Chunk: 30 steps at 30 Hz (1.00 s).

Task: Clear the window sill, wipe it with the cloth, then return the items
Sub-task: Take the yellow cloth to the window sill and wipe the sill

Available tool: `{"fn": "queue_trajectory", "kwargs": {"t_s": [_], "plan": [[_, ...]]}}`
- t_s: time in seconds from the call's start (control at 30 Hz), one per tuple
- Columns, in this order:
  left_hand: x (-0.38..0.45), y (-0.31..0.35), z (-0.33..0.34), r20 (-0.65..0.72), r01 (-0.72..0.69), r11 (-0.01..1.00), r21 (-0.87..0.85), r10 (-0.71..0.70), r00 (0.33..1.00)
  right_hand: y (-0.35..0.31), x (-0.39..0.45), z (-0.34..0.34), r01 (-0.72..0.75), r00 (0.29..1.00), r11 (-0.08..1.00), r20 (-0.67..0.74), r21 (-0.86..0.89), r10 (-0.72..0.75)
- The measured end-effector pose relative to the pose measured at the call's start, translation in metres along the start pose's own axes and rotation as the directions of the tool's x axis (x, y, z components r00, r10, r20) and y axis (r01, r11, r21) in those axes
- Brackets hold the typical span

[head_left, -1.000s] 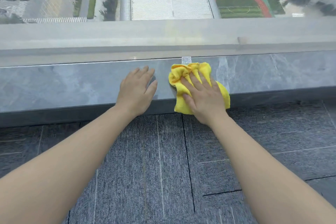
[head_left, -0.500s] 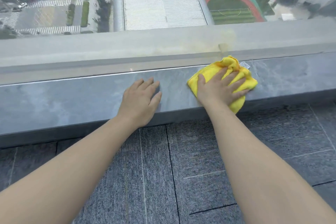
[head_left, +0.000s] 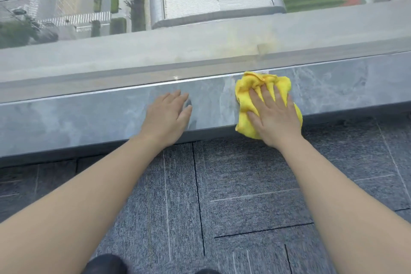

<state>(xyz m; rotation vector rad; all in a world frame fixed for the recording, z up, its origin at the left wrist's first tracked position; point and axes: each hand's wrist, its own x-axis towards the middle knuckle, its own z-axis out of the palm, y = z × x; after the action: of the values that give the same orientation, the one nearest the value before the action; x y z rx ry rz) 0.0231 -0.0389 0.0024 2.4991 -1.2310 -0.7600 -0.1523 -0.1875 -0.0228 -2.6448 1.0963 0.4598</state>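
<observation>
Right hand (head_left: 274, 119) presses flat, hiding much of the cloth (head_left: 249, 89); left hand (head_left: 166, 118) rests released on sill (head_left: 77, 118).

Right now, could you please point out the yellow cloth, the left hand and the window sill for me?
yellow cloth (head_left: 270, 82): head view, bunched top edge beyond the fingers.
left hand (head_left: 165, 117): head view, back of the hand.
window sill (head_left: 89, 115): head view, bare grey stone top.

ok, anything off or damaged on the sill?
Nothing stands out. The sill looks intact; the right hand presses the yellow cloth flat on it, the left hand rests beside.
</observation>
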Motion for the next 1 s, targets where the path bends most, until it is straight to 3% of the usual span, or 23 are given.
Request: {"fn": "queue_trajectory", "kwargs": {"t_s": [0.2, 0.43, 0.53, 0.63, 0.7, 0.8, 1.0], "plan": [[0.014, 0.019, 0.007, 0.078, -0.110, 0.994, 0.012, 0.109, 0.991, 0.015, 0.010, -0.011, -0.379, 0.925, 0.920, 0.048, 0.104, 0.376], [0.055, 0.032, 0.032, -0.002, -0.243, 0.970, -0.030, 0.243, 0.970, -0.023, 0.046, -0.013, -0.675, 0.721, 0.678, 0.067, 0.292, 0.689], [0.057, 0.030, 0.035, -0.047, -0.276, 0.958, -0.073, 0.273, 0.961, -0.049, 0.044, -0.005, -0.573, 0.803, 0.769, 0.007, 0.283, 0.595], [0.057, 0.034, 0.034, -0.064, -0.258, 0.961, -0.101, 0.252, 0.966, -0.046, 0.026, 0.001, -0.329, 0.934, 0.923, -0.078, 0.201, 0.349], [0.056, 0.040, 0.035, -0.085, -0.241, 0.964, -0.111, 0.232, 0.969, -0.024, 0.014, -0.001, -0.197, 0.978, 0.973, -0.040, 0.117, 0.203], [0.058, 0.049, 0.039, -0.105, -0.258, 0.957, -0.130, 0.246, 0.964, 0.010, 0.008, -0.006, -0.145, 0.989, 0.987, 0.041, 0.074, 0.142], [0.069, 0.073, 0.056, -0.198, -0.302, 0.938, -0.170, 0.267, 0.943, 0.056, 0.017, -0.008, -0.148, 0.988, 0.985, -0.038, 0.092, 0.152]]}}
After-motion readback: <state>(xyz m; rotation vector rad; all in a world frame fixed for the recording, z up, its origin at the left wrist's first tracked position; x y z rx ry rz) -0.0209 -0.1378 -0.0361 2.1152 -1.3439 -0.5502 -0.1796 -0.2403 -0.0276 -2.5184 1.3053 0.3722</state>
